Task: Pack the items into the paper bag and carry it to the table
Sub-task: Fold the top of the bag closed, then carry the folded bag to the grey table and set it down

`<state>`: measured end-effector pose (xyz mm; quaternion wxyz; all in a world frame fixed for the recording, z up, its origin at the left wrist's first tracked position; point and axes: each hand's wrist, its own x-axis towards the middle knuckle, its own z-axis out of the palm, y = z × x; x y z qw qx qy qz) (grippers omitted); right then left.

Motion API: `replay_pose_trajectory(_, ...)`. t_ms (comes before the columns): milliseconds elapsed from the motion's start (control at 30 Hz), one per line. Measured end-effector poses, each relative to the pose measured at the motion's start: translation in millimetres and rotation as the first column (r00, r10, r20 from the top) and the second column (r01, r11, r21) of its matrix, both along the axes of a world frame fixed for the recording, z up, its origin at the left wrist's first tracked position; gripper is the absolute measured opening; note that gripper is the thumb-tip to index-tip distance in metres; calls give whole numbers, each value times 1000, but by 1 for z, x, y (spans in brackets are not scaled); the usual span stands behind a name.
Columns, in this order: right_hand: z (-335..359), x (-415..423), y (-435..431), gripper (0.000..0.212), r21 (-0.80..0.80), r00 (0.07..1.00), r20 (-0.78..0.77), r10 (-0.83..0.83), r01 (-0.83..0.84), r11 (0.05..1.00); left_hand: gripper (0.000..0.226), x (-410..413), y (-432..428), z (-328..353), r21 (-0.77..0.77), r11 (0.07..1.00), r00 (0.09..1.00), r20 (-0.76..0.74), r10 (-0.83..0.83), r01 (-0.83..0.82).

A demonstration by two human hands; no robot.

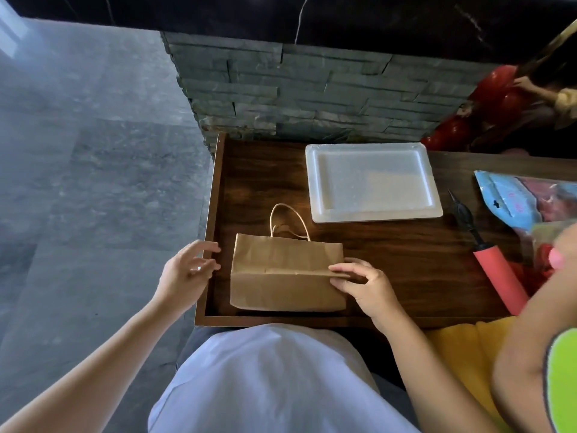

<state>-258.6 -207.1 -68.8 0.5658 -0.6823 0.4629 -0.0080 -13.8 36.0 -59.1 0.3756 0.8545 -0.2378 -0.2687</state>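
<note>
Lay flat at lower centre of the frame on the desk (390,245): one paper bag (285,273), folded, handle pointing up-frame. Pinched at its right edge by the right hand (363,287). Hovered just left of it, fingers spread and empty: the left hand (187,270). Further up-frame, one white tray (371,182); at right, one red pump (496,276).
</note>
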Motion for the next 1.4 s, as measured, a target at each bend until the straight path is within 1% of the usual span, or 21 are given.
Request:
replay_pose_trajectory(33, -2, -2, 3, 26, 39, 999, 29, -40, 39, 998, 33, -4, 0, 3, -93, 996, 1000, -24, 3, -5)
replay_pose_trajectory(67, -4, -3, 6, 24, 73, 996, 49, -76, 73, 995, 30, -9, -1, 5, -160, 985, 998, -28, -63, 57)
replay_pose_trajectory(100, -7, -2, 11, 23, 107, 992, 66, -103, 96, 990, 29, -14, -2, 5, -169, 973, 988, 7, -155, 154)
replay_pose_trajectory(133, -9, -1, 17, 23, 138, 989, 86, -120, 107, 985, 29, -19, -3, 1, -136, 960, 969, 63, -238, 245)
replay_pose_trajectory(167, -13, 1, 22, 23, 161, 986, 106, -129, 111, 981, 31, -23, -5, -5, -106, 954, 959, 68, -274, 280)
replay_pose_trajectory(200, -15, 3, 25, 23, 171, 984, 122, -130, 108, 979, 34, -26, -7, -11, -108, 963, 968, -3, -249, 248)
replay_pose_trajectory(233, -18, 5, 27, 23, 173, 983, 132, -127, 103, 980, 36, -27, -10, -14, -127, 976, 974, -118, -192, 177)
replay_pose_trajectory(267, -20, 7, 26, 23, 174, 982, 138, -127, 102, 979, 36, -26, -12, -16, -133, 984, 964, -225, -145, 117)
replay_pose_trajectory(300, -22, 8, 24, 24, 184, 981, 143, -132, 105, 977, 35, -23, -12, -18, -139, 987, 947, -296, -122, 84)
replay_pose_trajectory(433, -27, 11, 15, 36, 311, 965, 181, -187, 124, 942, 33, -14, -12, -24, -202, 977, 879, -453, -151, 63)
replay_pose_trajectory(500, -28, 15, 13, 43, 386, 958, 181, -222, 138, 912, 33, -16, -15, -25, -248, 968, 839, -534, -105, -36)
replay_pose_trajectory(567, -26, 18, 11, 39, 440, 949, 194, -249, 142, 886, 37, -24, -21, -26, -287, 948, 821, -568, -55, -135)
replay_pose_trajectory(633, -25, 16, 10, 29, 480, 931, 229, -283, 145, 865, 39, -36, -28, -29, -302, 924, 807, -591, 12, -235)
replay_pose_trajectory(733, -26, 15, 19, 23, 449, 917, 253, -309, 171, 877, 38, -51, -37, -34, -265, 890, 771, -622, 137, -371)
replay_pose_trajectory(867, -26, 25, 40, 24, 409, 876, 225, -426, 311, 858, 36, -62, -46, -36, -238, 869, 751, -628, 204, -434)
replay_pose_trajectory(933, -19, 28, 40, 25, 412, 869, 210, -448, 337, 847, 36, -63, -48, -32, -245, 861, 750, -627, 210, -446)
replay_pose_trajectory(1000, -11, 31, 38, 24, 400, 883, 205, -423, 319, 859, 35, -63, -49, -25, -246, 850, 737, -640, 218, -465)
replay_pose_trajectory(1100, 7, 39, 41, 23, 346, 901, 224, -371, 283, 895, 32, -61, -46, -12, -259, 806, 703, -665, 252, -533)
replay_pose_trajectory(1233, 39, 54, 49, 25, 301, 900, 309, -308, 214, 929, 29, -50, -31, 19, -357, 753, 741, -623, 250, -553)
replay_pose_trajectory(1300, 56, 68, 62, 22, 266, 909, 350, -225, 134, 955, 27, -45, -11, 38, -420, 699, 758, -594, 270, -579)
replay_pose_trajectory(1400, 78, 93, 95, 20, 228, 904, 421, -69, -33, 973, 27, -40, 39, 61, -492, 592, 750, -571, 334, -639)
